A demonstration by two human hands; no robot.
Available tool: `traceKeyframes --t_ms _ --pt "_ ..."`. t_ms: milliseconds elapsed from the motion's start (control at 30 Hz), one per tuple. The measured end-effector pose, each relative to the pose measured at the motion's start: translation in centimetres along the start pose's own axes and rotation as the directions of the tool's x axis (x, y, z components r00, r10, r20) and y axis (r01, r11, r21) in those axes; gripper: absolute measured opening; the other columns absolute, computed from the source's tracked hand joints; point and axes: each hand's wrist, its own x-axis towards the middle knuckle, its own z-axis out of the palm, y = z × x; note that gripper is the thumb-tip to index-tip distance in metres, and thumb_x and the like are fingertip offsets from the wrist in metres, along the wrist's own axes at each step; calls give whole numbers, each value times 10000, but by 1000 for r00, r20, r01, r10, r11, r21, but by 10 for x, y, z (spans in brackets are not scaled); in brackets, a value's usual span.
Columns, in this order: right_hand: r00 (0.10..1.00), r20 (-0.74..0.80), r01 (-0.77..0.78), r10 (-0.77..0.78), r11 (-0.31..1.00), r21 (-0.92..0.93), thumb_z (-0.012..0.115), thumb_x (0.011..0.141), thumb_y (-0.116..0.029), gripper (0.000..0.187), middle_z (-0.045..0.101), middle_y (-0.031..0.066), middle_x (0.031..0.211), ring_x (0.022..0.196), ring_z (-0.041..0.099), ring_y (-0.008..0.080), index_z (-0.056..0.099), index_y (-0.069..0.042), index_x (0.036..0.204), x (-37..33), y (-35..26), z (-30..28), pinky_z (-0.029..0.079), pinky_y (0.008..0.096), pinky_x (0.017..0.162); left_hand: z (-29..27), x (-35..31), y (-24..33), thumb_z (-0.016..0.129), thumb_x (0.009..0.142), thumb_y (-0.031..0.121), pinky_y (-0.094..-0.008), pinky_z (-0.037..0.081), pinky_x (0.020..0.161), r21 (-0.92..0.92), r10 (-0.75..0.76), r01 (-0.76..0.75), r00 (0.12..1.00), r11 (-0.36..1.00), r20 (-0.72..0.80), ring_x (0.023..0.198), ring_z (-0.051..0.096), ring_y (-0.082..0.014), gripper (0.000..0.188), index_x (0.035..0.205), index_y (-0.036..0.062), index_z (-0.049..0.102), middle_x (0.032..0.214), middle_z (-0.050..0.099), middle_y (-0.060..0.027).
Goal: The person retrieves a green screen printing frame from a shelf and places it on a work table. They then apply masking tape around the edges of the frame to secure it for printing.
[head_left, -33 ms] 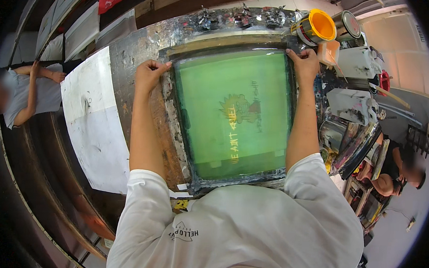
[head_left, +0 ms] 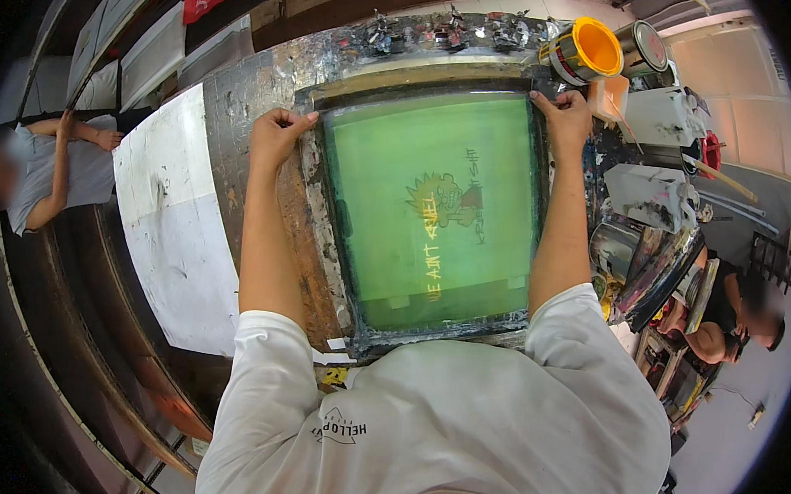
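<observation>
A silk-screen printing frame (head_left: 373, 161) with green mesh and dark, ink-stained edges lies in front of me on the worktable. Through the mesh shows a cartoon figure with spiky yellow hair (head_left: 438, 200), next to a line of yellow lettering. At the far left corner, my left hand (head_left: 279, 135) is closed, thumb and fingers pinching the frame's edge. My right hand (head_left: 567, 122) grips the far right corner the same way, its thumb along the rim. The undersides of both hands' fingers are partly hidden.
Big white sheets (head_left: 178, 222) cover the table's left part. Clamps (head_left: 447, 31) line the far edge. An orange-yellow paint tin (head_left: 596, 47), another can (head_left: 643, 47) and white jugs (head_left: 649, 193) crowd the right. One person (head_left: 69, 163) stands left; another (head_left: 722, 327) sits right.
The cartoon figure under the mesh shows more sharply and darkly than before. Both hands stay at the same corners, almost unmoved.
</observation>
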Motion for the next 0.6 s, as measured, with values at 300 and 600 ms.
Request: traceKeyframes --t_ms 300,600 --pt "978 -157 112 -137 981 -156 928 662 -339 440 658 87 735 686 642 302 613 -61 794 3 8 31 494 436 699 29 -14 36 899 764 258 -414 517 743 327 149 -88 975 941 -167 813 633 -306 325 806 -3 710 897 653 -154" --pt "990 -130 21 -52 973 -230 897 672 -316 365 693 94 807 823 679 338 634 -98 800 -1 1 41 409 530 887 54 -11 22 875 742 151 -471 487 885 508 406 -226 871 831 -277 1018 586 -375 205 772 36 707 1039 614 -172"
